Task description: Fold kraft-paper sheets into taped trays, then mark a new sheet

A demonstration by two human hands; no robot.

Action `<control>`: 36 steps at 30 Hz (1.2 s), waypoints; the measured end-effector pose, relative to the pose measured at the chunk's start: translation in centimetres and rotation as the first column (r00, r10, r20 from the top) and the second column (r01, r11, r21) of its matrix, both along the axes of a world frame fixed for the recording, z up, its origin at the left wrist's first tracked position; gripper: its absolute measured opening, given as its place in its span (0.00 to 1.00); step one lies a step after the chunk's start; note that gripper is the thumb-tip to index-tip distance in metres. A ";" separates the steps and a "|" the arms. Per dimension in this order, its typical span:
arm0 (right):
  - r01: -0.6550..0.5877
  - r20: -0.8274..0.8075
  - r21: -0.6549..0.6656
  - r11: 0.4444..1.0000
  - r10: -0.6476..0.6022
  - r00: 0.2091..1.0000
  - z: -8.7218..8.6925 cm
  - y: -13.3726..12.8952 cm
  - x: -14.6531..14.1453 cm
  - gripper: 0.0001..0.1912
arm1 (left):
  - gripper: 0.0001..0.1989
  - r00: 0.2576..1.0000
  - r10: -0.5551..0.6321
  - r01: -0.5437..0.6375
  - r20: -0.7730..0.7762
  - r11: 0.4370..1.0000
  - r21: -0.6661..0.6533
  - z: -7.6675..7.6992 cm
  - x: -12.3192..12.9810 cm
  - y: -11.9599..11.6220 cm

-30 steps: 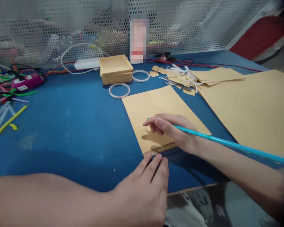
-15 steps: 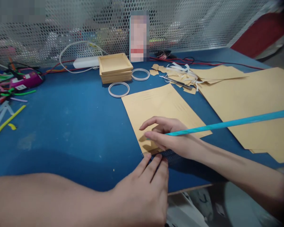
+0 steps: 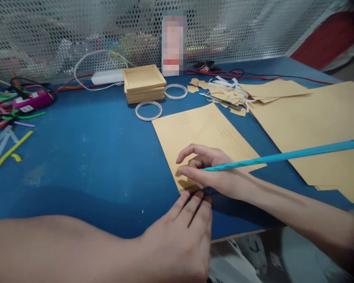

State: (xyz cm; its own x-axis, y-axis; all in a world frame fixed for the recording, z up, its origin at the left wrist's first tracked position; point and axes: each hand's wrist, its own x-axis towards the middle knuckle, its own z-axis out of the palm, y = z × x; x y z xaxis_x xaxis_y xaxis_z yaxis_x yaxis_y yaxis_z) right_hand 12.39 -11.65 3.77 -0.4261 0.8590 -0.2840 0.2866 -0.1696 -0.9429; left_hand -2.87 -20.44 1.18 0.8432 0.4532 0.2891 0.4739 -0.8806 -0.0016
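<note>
A turquoise pencil (image 3: 253, 160) is gripped in my right hand (image 3: 208, 167), thumb and fingers closed round its lower part. Its tip is hidden behind the fingers, low over the near end of a tan card sheet (image 3: 191, 129). Faint pencil lines show near the sheet's far and right edges. My left hand (image 3: 185, 232) lies with fingers outstretched and slightly apart at the sheet's near edge. The fingers rest on a dark ruler (image 3: 216, 196), mostly hidden under both hands.
Stacked tan card trays (image 3: 144, 84), two tape rolls (image 3: 149, 111) and a phone-like screen (image 3: 174, 47) stand at the back. A craft knife (image 3: 224, 102) lies on paper scraps. Larger card sheets (image 3: 318, 129) cover the right side. Coloured strips and a purple device (image 3: 34, 98) lie left.
My right hand and the pencil have shifted slightly, the pencil's back end sitting a little lower. My left hand stays at the ruler. The view has moved a little.
</note>
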 end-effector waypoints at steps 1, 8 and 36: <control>-0.002 0.000 0.001 1.000 0.002 1.000 0.0 0.0 0.0 0.09 | 0.24 1.000 0.004 -0.004 0.000 1.000 0.003 0.0 0.0 0.0; -0.006 -0.013 0.051 0.999 0.006 1.000 -0.4 0.0 0.3 0.10 | 0.23 1.000 0.008 -0.008 0.008 1.000 0.028 0.0 -0.1 0.1; -0.088 0.102 0.198 0.976 0.069 0.992 -0.7 -1.0 -0.1 0.15 | 0.23 0.999 -0.041 0.041 -0.027 0.999 -0.006 0.6 0.0 0.4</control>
